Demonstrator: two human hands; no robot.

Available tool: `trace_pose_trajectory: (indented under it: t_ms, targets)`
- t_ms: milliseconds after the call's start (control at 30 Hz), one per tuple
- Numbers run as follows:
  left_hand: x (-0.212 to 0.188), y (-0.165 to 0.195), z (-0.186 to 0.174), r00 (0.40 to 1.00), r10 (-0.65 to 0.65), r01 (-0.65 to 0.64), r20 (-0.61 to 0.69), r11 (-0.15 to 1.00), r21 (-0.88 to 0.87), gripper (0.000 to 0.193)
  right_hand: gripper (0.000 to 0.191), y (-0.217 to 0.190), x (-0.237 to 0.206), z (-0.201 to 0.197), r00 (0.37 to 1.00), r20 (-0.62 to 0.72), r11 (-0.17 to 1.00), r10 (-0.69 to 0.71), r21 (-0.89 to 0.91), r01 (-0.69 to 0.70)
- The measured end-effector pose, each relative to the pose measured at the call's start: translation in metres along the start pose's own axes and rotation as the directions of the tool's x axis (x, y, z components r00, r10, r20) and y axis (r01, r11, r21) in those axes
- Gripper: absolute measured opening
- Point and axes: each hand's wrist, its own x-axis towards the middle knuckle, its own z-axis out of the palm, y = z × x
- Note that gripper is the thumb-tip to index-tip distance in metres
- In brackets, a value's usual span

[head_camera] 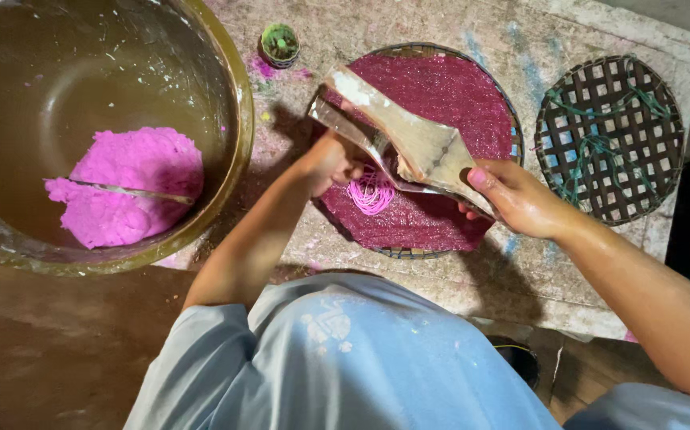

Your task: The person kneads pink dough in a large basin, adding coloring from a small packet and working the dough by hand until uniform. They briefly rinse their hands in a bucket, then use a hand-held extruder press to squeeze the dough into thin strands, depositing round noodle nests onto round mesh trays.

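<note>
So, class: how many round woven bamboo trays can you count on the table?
2. One woven tray sits in the middle under the dark pink mat, beneath the wooden press that both hands hold; one bare woven tray lies at the right. None appears hidden.

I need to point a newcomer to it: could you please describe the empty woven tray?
On the stained stone slab, look right of the round woven tray covered in dark pink mesh. The bare lattice tray lies beside it, alone showing open gaps and green string.
</note>
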Motion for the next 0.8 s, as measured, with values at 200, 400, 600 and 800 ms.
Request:
trace_pose_trajectory:
  t_ms: [200,400,600,800]
  targets:
    - [-0.007,-0.037,0.0,0.979,0.202,-0.201,0.001,0.977,0.07,0.071,0.061,0.03,0.017,0.001,0.99,-0.09,0.987,-0.104,0.11,0.114]
    - [-0.093,-0.008,0.034,0.813,0.563,-0.194,0.149,0.021,0.981,0.079,0.075,0.057,0.019,-0.016,0.973,-0.022,0.96,-0.229,0.158,0.23]
    - [-0.074,0.071,0.035,0.74,0.669,-0.655,-0.069,0.74,0.155,0.075,0.072,0.052,0.011,-0.007,0.932,0.192,0.926,-0.307,0.287,0.246]
    - [-0.027,0.1,0.036,0.564,0.82,-0.459,0.095,0.406,-0.79,0.062,0.067,0.003,0.027,-0.013,0.895,0.434,0.895,0.105,0.35,-0.275]
